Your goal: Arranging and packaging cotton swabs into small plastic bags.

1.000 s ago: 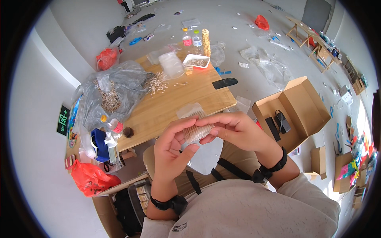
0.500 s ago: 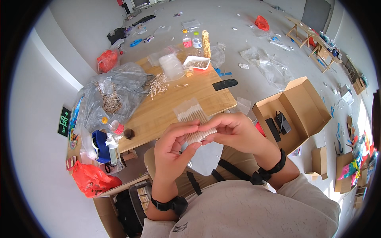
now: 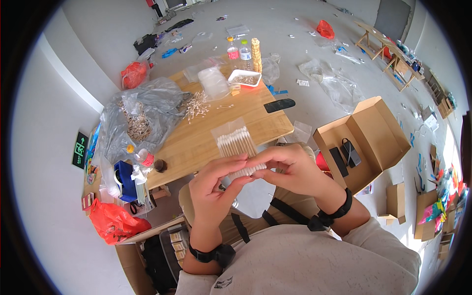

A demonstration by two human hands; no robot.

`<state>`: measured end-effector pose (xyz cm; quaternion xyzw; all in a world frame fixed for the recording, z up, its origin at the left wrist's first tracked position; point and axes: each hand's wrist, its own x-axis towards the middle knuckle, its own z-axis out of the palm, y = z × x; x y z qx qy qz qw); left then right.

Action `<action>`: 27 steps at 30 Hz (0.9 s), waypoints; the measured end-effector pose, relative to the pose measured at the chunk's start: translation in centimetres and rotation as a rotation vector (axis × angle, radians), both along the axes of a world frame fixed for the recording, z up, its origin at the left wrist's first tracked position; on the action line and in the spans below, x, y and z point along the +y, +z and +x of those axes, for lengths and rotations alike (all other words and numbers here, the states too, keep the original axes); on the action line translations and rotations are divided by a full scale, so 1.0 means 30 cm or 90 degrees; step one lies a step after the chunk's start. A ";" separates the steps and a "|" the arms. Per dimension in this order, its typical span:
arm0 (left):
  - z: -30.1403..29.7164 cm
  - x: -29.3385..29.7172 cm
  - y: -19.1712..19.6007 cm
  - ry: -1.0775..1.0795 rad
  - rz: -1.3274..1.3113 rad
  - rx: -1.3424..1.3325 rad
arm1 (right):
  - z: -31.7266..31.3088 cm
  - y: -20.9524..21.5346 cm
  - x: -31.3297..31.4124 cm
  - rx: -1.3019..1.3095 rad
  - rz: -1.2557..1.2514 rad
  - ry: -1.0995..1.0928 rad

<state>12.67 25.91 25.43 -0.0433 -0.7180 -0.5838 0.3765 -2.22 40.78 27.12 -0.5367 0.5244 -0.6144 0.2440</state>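
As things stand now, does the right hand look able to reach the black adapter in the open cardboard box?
Probably yes, after letting go: the right hand and left hand hold the cotton swab packet. The cardboard box to the right is open, leaving the black adapter exposed.

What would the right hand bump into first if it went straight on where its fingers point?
The right hand would first press into the clear plastic bag of white-tipped cotton swabs, which it holds. Beyond that, probably the left hand, though depth is hard to judge here.
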 end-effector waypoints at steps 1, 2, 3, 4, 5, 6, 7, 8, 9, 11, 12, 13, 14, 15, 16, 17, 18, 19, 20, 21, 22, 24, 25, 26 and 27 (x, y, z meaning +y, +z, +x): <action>-0.003 -0.001 -0.004 0.020 -0.020 -0.007 | -0.001 -0.008 -0.002 -0.009 0.001 -0.007; -0.007 0.001 -0.005 0.020 -0.020 -0.007 | -0.001 -0.012 -0.004 -0.017 0.002 -0.014; -0.013 0.004 -0.006 0.029 -0.019 -0.007 | -0.001 -0.012 -0.005 -0.017 0.002 -0.014; -0.017 0.007 -0.009 0.039 -0.017 -0.006 | 0.000 -0.013 -0.006 -0.022 0.010 -0.017; -0.022 0.008 -0.016 0.037 -0.017 -0.007 | 0.001 -0.013 -0.006 -0.026 0.017 -0.021; -0.026 0.007 -0.026 0.038 0.006 -0.007 | 0.001 -0.017 -0.008 -0.026 0.017 -0.022; -0.029 0.009 -0.031 0.038 0.029 -0.008 | 0.000 -0.023 -0.010 -0.041 0.022 -0.023; -0.028 0.014 -0.028 0.038 0.028 -0.009 | 0.000 -0.028 -0.013 -0.056 0.026 -0.023; -0.027 0.022 -0.021 0.033 0.051 -0.021 | 0.000 -0.032 -0.013 -0.056 0.026 -0.023; -0.025 0.019 -0.019 0.028 0.074 -0.034 | 0.000 -0.037 -0.012 -0.118 0.025 -0.023; -0.022 0.006 -0.025 0.054 -0.026 -0.058 | 0.000 -0.039 -0.013 -0.118 0.025 -0.023; -0.020 -0.001 -0.027 0.081 -0.126 -0.081 | -0.001 -0.041 -0.013 -0.149 0.020 -0.015; -0.019 0.003 -0.019 0.081 -0.126 -0.082 | -0.003 -0.043 -0.013 -0.180 0.015 -0.008; -0.017 0.011 -0.002 0.109 -0.144 -0.104 | -0.005 -0.039 -0.009 -0.180 0.015 -0.008; -0.016 0.017 0.006 0.136 -0.163 -0.127 | -0.007 -0.028 -0.002 -0.192 0.033 -0.004; -0.018 0.018 0.005 0.136 -0.163 -0.127 | -0.006 -0.018 0.003 -0.203 0.049 -0.001; -0.021 0.019 0.002 0.166 -0.177 -0.112 | -0.005 -0.013 0.004 -0.203 0.049 -0.001; -0.022 0.019 0.001 0.195 -0.191 -0.097 | -0.003 -0.009 0.005 -0.217 0.052 0.001; -0.020 0.020 0.002 0.193 -0.191 -0.097 | -0.004 -0.007 0.007 -0.232 0.055 0.001; -0.016 0.021 0.006 0.185 -0.195 -0.112 | -0.007 -0.006 0.012 -0.232 0.055 -0.001; -0.014 0.020 0.007 0.177 -0.198 -0.126 | -0.014 -0.007 0.019 -0.169 0.079 -0.018; -0.012 0.011 0.005 0.188 -0.236 -0.101 | -0.015 0.001 0.025 -0.106 0.104 -0.032; -0.012 0.008 0.004 0.199 -0.273 -0.075 | -0.013 0.008 0.027 -0.106 0.093 -0.018; -0.015 0.008 0.005 0.198 -0.273 -0.075 | -0.012 0.012 0.030 -0.105 0.082 -0.006; -0.019 0.009 0.006 0.211 -0.283 -0.059 | -0.010 0.012 0.031 -0.106 0.082 -0.006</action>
